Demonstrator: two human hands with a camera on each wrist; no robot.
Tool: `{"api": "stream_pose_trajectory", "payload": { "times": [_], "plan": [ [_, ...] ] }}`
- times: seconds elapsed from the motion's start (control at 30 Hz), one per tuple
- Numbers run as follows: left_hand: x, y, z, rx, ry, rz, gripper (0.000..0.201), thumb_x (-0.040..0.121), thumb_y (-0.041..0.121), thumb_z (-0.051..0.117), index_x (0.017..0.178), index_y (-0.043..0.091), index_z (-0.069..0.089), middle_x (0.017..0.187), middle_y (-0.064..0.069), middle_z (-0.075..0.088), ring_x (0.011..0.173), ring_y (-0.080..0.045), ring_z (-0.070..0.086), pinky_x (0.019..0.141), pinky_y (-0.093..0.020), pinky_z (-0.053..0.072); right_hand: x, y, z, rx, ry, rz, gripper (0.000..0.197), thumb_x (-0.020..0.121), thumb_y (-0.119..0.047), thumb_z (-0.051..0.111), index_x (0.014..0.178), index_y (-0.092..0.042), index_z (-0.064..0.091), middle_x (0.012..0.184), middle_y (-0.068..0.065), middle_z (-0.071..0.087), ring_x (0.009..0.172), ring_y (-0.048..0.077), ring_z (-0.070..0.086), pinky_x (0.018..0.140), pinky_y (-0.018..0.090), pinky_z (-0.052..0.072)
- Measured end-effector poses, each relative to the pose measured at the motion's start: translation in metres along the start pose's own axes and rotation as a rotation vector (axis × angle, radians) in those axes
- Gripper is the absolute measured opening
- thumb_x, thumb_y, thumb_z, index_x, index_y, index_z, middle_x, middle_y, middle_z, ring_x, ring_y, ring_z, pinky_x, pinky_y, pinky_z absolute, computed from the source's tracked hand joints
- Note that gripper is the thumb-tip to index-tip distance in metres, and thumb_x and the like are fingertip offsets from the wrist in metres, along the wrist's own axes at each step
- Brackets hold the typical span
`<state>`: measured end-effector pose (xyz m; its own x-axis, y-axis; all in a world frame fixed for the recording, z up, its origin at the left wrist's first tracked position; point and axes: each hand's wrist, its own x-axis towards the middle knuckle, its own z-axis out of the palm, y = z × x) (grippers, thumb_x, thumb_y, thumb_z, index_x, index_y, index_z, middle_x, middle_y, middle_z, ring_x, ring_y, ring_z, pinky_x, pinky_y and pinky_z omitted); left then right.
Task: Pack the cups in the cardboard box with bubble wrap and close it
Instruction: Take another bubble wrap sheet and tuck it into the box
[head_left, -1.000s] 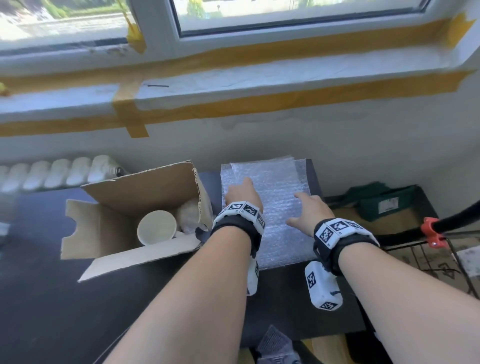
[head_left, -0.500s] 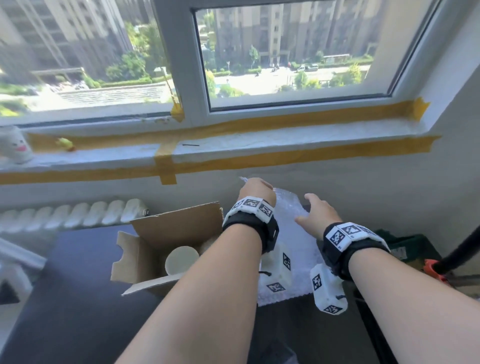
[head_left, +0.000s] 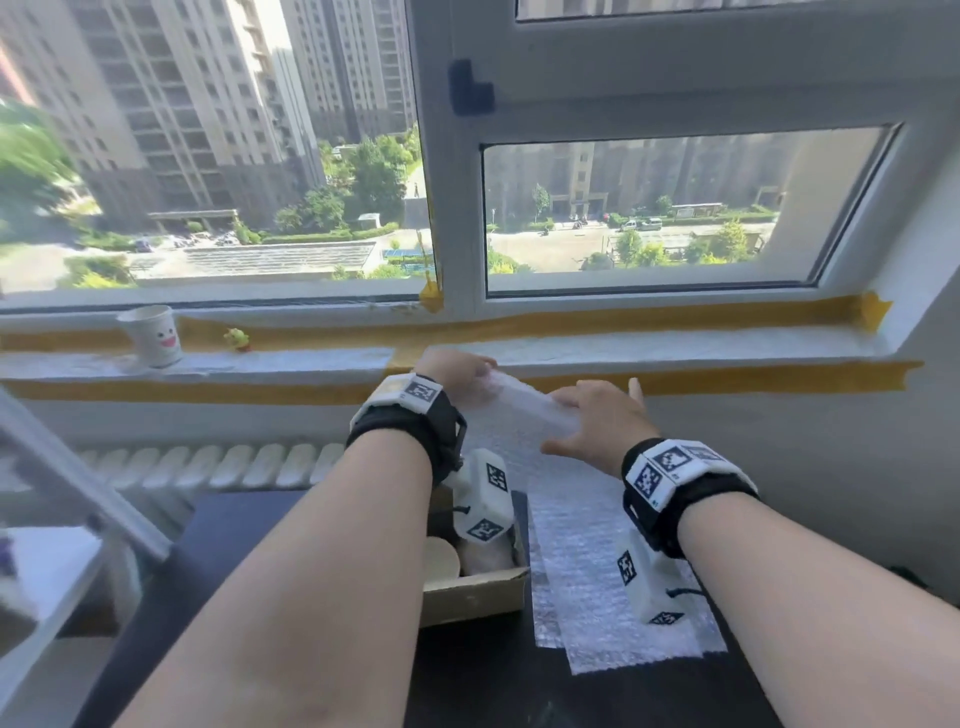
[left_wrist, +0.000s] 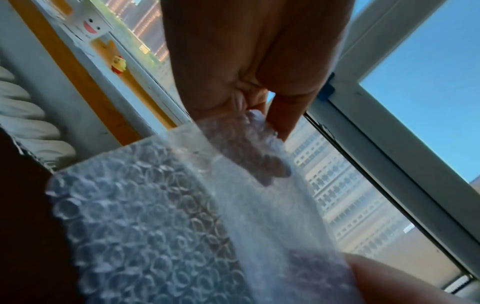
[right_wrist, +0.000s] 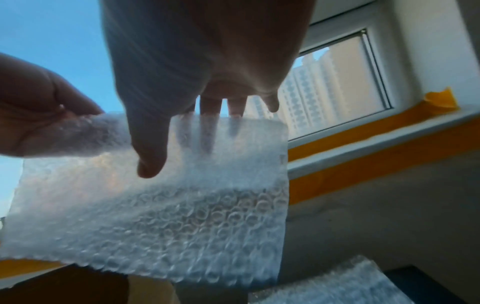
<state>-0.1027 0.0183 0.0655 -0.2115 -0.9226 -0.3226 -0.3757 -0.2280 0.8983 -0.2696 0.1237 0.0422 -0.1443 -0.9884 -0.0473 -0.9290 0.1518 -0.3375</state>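
Both hands have lifted one bubble wrap sheet (head_left: 519, 410) off the stack (head_left: 597, 587) it lay flat on a second ago. The left hand (head_left: 457, 369) pinches its top corner; the right hand (head_left: 597, 421) has thumb in front, fingers behind its upper edge. The cardboard box (head_left: 472, 592), cup (head_left: 441, 558) inside, sits open below, so padding likely comes next.

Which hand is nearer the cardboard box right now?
Left. The left hand is raised above the cardboard box; the right hand is off to its right, over the spare bubble wrap.
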Motion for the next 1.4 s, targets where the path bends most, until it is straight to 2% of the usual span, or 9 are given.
{"api": "stream_pose_trajectory", "payload": {
  "times": [0.07, 0.13, 0.47, 0.6, 0.8, 1.0, 1.2, 1.3, 1.4],
  "plan": [
    [-0.018, 0.004, -0.013, 0.034, -0.013, -0.017, 0.032, 0.070, 0.035, 0.080, 0.094, 0.018, 0.067, 0.119, -0.013, 0.067, 0.110, -0.029, 0.064, 0.101, -0.044, 0.049, 0.001, -0.011, -0.004, 0.043, 0.055, -0.025, 0.027, 0.084, -0.043, 0.064, 0.107, -0.032, 0.068, 0.113, -0.004, 0.070, 0.117, 0.019, 0.057, 0.117, 0.049, 0.019],
    [-0.027, 0.005, -0.025, 0.196, -0.109, 0.050, 0.049, 0.071, 0.048, 0.079, 0.111, 0.022, 0.067, 0.120, 0.000, 0.062, 0.112, -0.020, 0.059, 0.105, -0.041, 0.044, 0.000, -0.019, -0.008, 0.163, 0.098, -0.030, 0.017, 0.087, -0.033, 0.062, 0.096, -0.024, 0.072, 0.093, -0.003, 0.071, 0.096, 0.020, 0.064, 0.089, 0.033, 0.044],
    [-0.034, -0.005, -0.058, 0.212, 0.046, 0.141, 0.024, 0.075, 0.035, 0.079, 0.087, 0.021, 0.064, 0.098, -0.001, 0.068, 0.089, -0.018, 0.064, 0.086, -0.037, 0.051, 0.010, -0.041, -0.014, 0.426, 0.123, 0.004, 0.022, 0.090, -0.020, 0.059, 0.073, -0.007, 0.054, 0.071, 0.007, 0.051, 0.070, 0.021, 0.046, 0.061, 0.030, 0.033],
    [-0.031, -0.014, -0.065, 0.145, -0.059, 0.056, 0.035, 0.059, 0.035, 0.082, 0.084, 0.014, 0.067, 0.104, -0.011, 0.072, 0.100, -0.031, 0.068, 0.098, -0.048, 0.051, 0.013, -0.047, -0.016, 0.604, 0.099, 0.078, 0.016, 0.085, -0.023, 0.068, 0.094, -0.010, 0.069, 0.088, 0.003, 0.063, 0.082, 0.018, 0.057, 0.068, 0.028, 0.043],
    [-0.021, -0.029, -0.077, -0.054, 0.173, -0.024, 0.007, 0.083, 0.017, 0.064, 0.078, 0.015, 0.060, 0.103, -0.015, 0.066, 0.103, -0.035, 0.065, 0.095, -0.049, 0.052, 0.012, -0.041, -0.007, 0.835, 0.053, 0.219, 0.073, 0.074, -0.028, 0.081, 0.138, -0.021, 0.047, 0.139, 0.006, 0.047, 0.116, 0.023, 0.050, 0.084, 0.038, 0.052],
    [-0.023, -0.054, -0.078, -0.100, 0.269, 0.029, 0.064, 0.091, -0.010, 0.042, 0.148, 0.018, 0.031, 0.154, 0.000, 0.035, 0.110, -0.016, 0.054, 0.080, -0.030, 0.045, 0.012, -0.051, 0.007, 1.139, -0.080, 0.201, 0.105, 0.074, -0.001, 0.078, 0.149, -0.044, 0.020, 0.160, 0.015, 0.013, 0.143, 0.033, 0.025, 0.109, 0.054, 0.034],
    [-0.018, -0.066, -0.090, -0.102, 0.035, 0.052, 0.064, 0.083, -0.015, 0.045, 0.105, 0.039, 0.073, 0.151, -0.008, 0.041, 0.076, -0.018, 0.063, 0.048, -0.023, 0.043, 0.014, -0.062, 0.007, 0.997, -0.145, 0.179, 0.060, 0.077, 0.018, 0.060, 0.114, -0.028, 0.070, 0.142, 0.007, 0.051, 0.096, 0.012, 0.057, 0.099, 0.040, 0.047],
    [-0.022, -0.065, -0.101, -0.077, -0.064, 0.018, 0.054, 0.080, -0.010, 0.060, 0.105, 0.035, 0.074, 0.132, -0.002, 0.056, 0.077, -0.017, 0.060, 0.075, -0.029, 0.053, 0.018, -0.063, 0.009, 0.904, -0.047, 0.211, 0.064, 0.074, 0.020, 0.062, 0.117, -0.027, 0.068, 0.138, 0.011, 0.055, 0.078, 0.005, 0.062, 0.068, 0.019, 0.049],
    [-0.024, -0.062, -0.110, 0.039, -0.106, -0.003, 0.060, 0.070, -0.006, 0.074, 0.115, 0.033, 0.069, 0.137, -0.001, 0.054, 0.123, -0.026, 0.049, 0.111, -0.048, 0.035, 0.018, -0.068, 0.010, 0.868, 0.000, 0.237, 0.069, 0.073, 0.021, 0.063, 0.123, -0.026, 0.065, 0.145, 0.009, 0.048, 0.107, 0.016, 0.059, 0.092, 0.028, 0.045]
  ]
}}
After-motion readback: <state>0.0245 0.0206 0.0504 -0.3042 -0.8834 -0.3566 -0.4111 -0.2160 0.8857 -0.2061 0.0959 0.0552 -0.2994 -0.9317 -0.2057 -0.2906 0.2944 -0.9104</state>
